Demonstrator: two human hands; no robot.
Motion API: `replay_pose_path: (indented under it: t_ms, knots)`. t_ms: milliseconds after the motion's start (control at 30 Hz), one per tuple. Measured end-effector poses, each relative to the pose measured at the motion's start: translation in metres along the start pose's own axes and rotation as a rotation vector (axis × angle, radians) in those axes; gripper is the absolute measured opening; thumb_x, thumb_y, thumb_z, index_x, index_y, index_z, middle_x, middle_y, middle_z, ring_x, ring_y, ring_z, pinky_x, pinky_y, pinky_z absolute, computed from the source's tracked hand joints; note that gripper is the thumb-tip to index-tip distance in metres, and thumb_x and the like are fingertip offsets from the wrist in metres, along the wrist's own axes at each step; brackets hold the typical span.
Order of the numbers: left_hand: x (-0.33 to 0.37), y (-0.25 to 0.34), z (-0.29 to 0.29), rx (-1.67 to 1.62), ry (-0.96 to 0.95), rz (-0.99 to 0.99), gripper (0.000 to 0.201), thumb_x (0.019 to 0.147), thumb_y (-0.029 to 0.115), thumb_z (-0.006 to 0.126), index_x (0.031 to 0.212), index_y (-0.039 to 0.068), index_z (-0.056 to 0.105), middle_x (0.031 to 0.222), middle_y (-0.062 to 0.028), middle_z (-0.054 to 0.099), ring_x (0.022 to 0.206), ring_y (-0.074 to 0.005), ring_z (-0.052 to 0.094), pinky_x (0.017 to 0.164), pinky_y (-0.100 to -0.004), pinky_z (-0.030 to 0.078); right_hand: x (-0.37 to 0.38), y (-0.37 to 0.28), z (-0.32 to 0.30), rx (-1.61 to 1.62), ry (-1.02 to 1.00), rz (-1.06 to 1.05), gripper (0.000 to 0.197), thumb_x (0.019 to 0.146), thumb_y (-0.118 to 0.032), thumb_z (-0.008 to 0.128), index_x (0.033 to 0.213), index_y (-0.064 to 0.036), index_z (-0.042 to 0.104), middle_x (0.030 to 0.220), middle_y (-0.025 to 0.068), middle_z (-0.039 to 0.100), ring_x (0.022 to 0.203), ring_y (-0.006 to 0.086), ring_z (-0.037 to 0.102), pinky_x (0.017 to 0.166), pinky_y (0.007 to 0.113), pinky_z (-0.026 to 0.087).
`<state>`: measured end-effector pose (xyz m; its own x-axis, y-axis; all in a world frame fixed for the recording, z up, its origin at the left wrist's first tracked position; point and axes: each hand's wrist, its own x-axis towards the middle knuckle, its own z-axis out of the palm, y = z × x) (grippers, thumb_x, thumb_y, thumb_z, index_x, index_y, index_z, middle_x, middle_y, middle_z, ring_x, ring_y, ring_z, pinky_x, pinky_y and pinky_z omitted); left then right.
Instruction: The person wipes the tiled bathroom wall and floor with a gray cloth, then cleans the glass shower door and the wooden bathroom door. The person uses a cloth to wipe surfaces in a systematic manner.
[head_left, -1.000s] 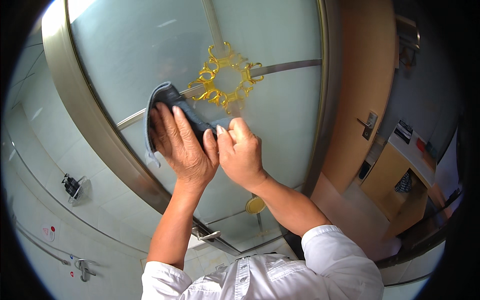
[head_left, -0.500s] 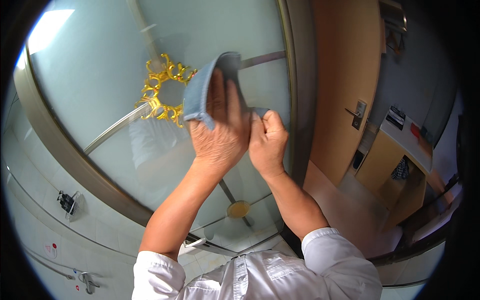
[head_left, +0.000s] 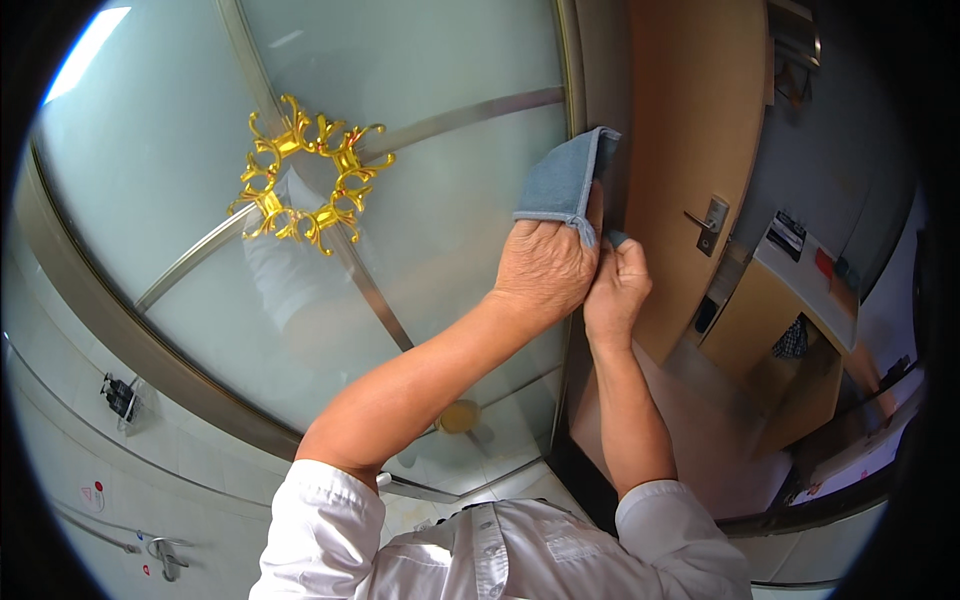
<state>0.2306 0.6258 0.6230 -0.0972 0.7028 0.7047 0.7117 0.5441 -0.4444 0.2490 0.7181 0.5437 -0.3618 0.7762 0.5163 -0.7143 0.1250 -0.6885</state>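
Note:
A blue cleaning cloth (head_left: 560, 185) with a pale stitched edge lies over the fingers of my left hand (head_left: 548, 265), which holds it near the right edge of the frosted glass panel (head_left: 440, 50). The cloth hides most of these fingers. Close beside it, my right hand (head_left: 617, 290) is closed, with a bit of blue cloth showing above its curled fingers. Both wrists nearly touch. To the left on the glass, a gold ornate ring (head_left: 345, 160) sits where the metal strips cross.
A dark metal frame (head_left: 600, 80) borders the glass on the right. Beyond it stands a wooden door (head_left: 690, 110) with a lever handle (head_left: 712, 225), then a wooden cabinet (head_left: 770, 340). At lower left, a tiled wall carries a bottle rack (head_left: 122, 400) and a tap (head_left: 167, 555).
Both hands have moved right with the cloth, from beside the gold ring to the right frame. The cloth now folds over the left hand's fingers. The view has shifted slightly.

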Motion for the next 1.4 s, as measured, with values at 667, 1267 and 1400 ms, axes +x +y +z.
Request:
replay_pose_path:
  t_ms: [667, 1267, 1400]
  knots:
    - [0.016, -0.02, -0.036, -0.15, 0.425, 0.009, 0.05, 0.088, 0.013, 0.06, 0.131, -0.012, 0.061, 0.144, -0.028, 0.056, 0.141, -0.0392, 0.047, 0.112, -0.0443, 0.042, 0.071, -0.075, 0.027, -0.52, -0.25, -0.365, 0.031, 0.096, -0.008, 0.07, 0.123, 0.0005, 0.058, 0.112, 0.0117, 0.061, 0.091, 0.0184, 0.064, 0.083, 0.031, 0.055]
    - [-0.068, 0.049, 0.012, -0.701, 0.151, -0.254, 0.068, 0.08, -0.005, 0.064, 0.144, -0.009, 0.043, 0.148, -0.0323, 0.042, 0.131, -0.0518, 0.046, 0.106, -0.0524, 0.046, -0.001, 0.009, -0.042, -0.785, -0.193, -0.275, 0.036, 0.1, -0.017, 0.059, 0.129, 0.0022, 0.051, 0.128, 0.0226, 0.05, 0.124, 0.0375, 0.05, 0.104, 0.044, 0.043]
    - [-0.111, 0.086, 0.022, -0.83, 0.007, -0.479, 0.073, 0.079, -0.01, 0.06, 0.148, -0.01, 0.037, 0.146, -0.0348, 0.041, 0.131, -0.0562, 0.044, 0.106, -0.054, 0.045, -0.041, 0.057, -0.078, -0.807, -0.304, -0.232, 0.047, 0.097, -0.011, 0.061, 0.138, 0.0041, 0.044, 0.128, 0.0251, 0.047, 0.121, 0.0413, 0.049, 0.103, 0.047, 0.042]
